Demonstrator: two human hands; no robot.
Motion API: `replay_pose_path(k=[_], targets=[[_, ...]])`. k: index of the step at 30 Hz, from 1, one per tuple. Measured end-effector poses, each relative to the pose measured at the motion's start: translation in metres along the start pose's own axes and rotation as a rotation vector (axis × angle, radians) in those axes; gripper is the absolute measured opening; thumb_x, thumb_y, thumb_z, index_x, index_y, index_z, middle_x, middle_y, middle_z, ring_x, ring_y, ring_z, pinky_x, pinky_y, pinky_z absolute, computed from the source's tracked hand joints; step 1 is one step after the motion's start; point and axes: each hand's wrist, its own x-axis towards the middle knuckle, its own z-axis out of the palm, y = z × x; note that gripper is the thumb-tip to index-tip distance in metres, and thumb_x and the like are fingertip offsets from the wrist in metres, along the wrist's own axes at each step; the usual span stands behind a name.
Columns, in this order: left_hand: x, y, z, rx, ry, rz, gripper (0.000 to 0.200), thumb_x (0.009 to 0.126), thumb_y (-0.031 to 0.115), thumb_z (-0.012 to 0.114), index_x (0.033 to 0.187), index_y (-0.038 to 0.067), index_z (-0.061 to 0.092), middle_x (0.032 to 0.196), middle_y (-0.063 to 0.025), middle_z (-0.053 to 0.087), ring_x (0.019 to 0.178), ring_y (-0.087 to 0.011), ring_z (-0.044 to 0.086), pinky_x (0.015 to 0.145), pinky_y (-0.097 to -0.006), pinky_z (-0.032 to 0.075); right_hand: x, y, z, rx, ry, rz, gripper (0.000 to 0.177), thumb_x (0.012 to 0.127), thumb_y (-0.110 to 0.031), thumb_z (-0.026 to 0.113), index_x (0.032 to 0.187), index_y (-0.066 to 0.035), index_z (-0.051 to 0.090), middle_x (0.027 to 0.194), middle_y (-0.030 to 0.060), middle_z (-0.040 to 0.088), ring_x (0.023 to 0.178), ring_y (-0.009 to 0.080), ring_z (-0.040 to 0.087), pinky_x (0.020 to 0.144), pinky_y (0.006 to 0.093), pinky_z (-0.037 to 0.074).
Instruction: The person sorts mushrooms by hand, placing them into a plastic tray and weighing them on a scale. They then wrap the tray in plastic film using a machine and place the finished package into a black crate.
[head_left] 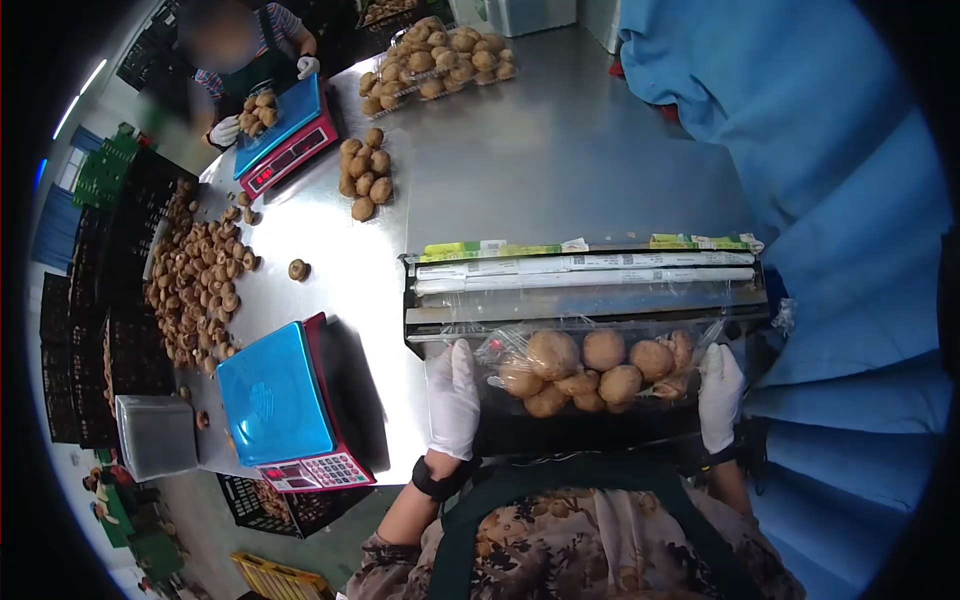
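Observation:
Brown mushrooms lie in a clear tray in front of me, with shiny plastic film stretched over them. At the tray's left end, my left hand, in a white glove, is closed on the edge of the film. My right hand, also gloved, grips the film at the other end. The fingertips of both hands are partly hidden. Just beyond the tray stands a film wrapping machine with white rolls across it.
To the left sits a blue-topped scale; loose mushrooms and stacked clear trays lie past it. A person handles mushrooms at another scale. Filled trays stand at the back. A blue curtain hangs on the right.

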Motion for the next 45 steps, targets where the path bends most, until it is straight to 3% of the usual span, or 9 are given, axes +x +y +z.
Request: replay_pose_path(k=[12, 18, 23, 26, 29, 37, 38, 41, 45], targets=[[0.019, -0.01, -0.004, 0.818, 0.165, 0.416, 0.019, 0.088, 0.019, 0.056, 0.078, 0.004, 0.062, 0.061, -0.0201, 0.053, 0.052, -0.032, 0.052, 0.051, -0.0365, 0.043, 0.017, 0.019, 0.032, -0.461, 0.149, -0.189, 0.012, 0.087, -0.015, 0.056, 0.08, -0.007, 0.06, 0.071, 0.0156, 0.061, 0.065, 0.0344, 0.061, 0.053, 0.0417, 0.046], [-0.002, -0.005, -0.032, -0.267, -0.407, -0.184, 0.025, 0.093, 0.022, 0.055, 0.108, 0.003, 0.059, 0.105, -0.0074, 0.061, 0.097, -0.0155, 0.057, 0.081, -0.0243, 0.048, -0.014, -0.015, 0.031, 1.116, -0.672, 0.423, 0.029, 0.083, -0.007, 0.059, 0.111, 0.0, 0.057, 0.094, 0.0026, 0.061, 0.084, 0.0159, 0.059, 0.08, 0.0249, 0.047], [-0.036, 0.022, -0.041, 0.018, -0.962, 0.229, 0.04, 0.082, 0.014, 0.067, 0.119, 0.004, 0.053, 0.114, -0.0076, 0.058, 0.104, -0.0183, 0.055, 0.089, -0.0291, 0.046, -0.083, 0.011, 0.057, 1.102, -0.591, -0.358, 0.034, 0.086, -0.019, 0.06, 0.115, -0.005, 0.05, 0.099, 0.0031, 0.056, 0.087, 0.013, 0.056, 0.076, 0.024, 0.048], [-0.055, 0.058, -0.018, -0.47, -1.044, -0.678, 0.032, 0.081, 0.011, 0.067, 0.11, 0.003, 0.057, 0.107, -0.0076, 0.06, 0.098, -0.0187, 0.056, 0.085, -0.0305, 0.047, -0.13, 0.012, 0.1, 1.837, -0.431, -0.666, 0.029, 0.086, -0.025, 0.061, 0.105, -0.004, 0.056, 0.097, 0.0051, 0.059, 0.081, 0.0087, 0.057, 0.068, 0.0198, 0.048], [-0.044, 0.044, -0.03, -0.339, -1.513, -0.58, 0.033, 0.083, 0.01, 0.063, 0.113, 0.001, 0.054, 0.107, -0.0086, 0.058, 0.095, -0.0177, 0.056, 0.081, -0.0291, 0.047, -0.141, -0.006, 0.026, 1.268, -1.105, 0.51, 0.025, 0.086, -0.025, 0.061, 0.096, -0.002, 0.06, 0.091, 0.0008, 0.062, 0.085, 0.0083, 0.057, 0.077, 0.0241, 0.047], [-0.032, -0.02, -0.025, -0.717, -1.987, 0.109, 0.032, 0.088, 0.008, 0.055, 0.117, -0.003, 0.047, 0.1, -0.0083, 0.056, 0.079, -0.0107, 0.055, 0.062, -0.0216, 0.047, -0.211, -0.091, -0.062, 0.402, 0.225, 0.174, 0.022, 0.087, -0.015, 0.052, 0.102, -0.002, 0.061, 0.102, 0.0064, 0.058, 0.094, 0.0149, 0.055, 0.084, 0.0284, 0.044], [-0.026, -0.044, -0.04, -0.287, -2.062, -0.786, 0.024, 0.08, 0.008, 0.066, 0.102, -0.001, 0.06, 0.085, -0.0022, 0.055, 0.071, -0.0105, 0.049, 0.058, -0.0221, 0.04, -0.219, -0.108, -0.074, 0.14, 0.047, 0.044, 0.025, 0.086, -0.015, 0.055, 0.106, -0.001, 0.06, 0.103, 0.0093, 0.059, 0.097, 0.0184, 0.056, 0.085, 0.031, 0.044], [-0.036, 0.027, 0.002, -0.056, -2.056, -1.641, 0.03, 0.084, 0.017, 0.063, 0.106, -0.003, 0.056, 0.091, -0.0049, 0.059, 0.073, -0.0137, 0.055, 0.061, -0.0249, 0.046, -0.25, -0.138, -0.067, -0.151, -0.251, -0.022, 0.038, 0.081, -0.034, 0.065, 0.107, -0.008, 0.06, 0.093, 0.0106, 0.063, 0.084, 0.0296, 0.062, 0.074, 0.0364, 0.049], [-0.056, 0.017, -0.01, 0.465, -1.811, -0.131, 0.048, 0.088, 0.029, 0.058, 0.121, -0.004, 0.047, 0.107, -0.0111, 0.059, 0.09, -0.0202, 0.058, 0.077, -0.0311, 0.048, -0.297, -0.102, -0.053, -0.256, 0.007, 0.091, 0.04, 0.083, -0.046, 0.06, 0.092, -0.007, 0.06, 0.075, 0.0101, 0.061, 0.07, 0.0302, 0.062, 0.06, 0.0382, 0.048]])
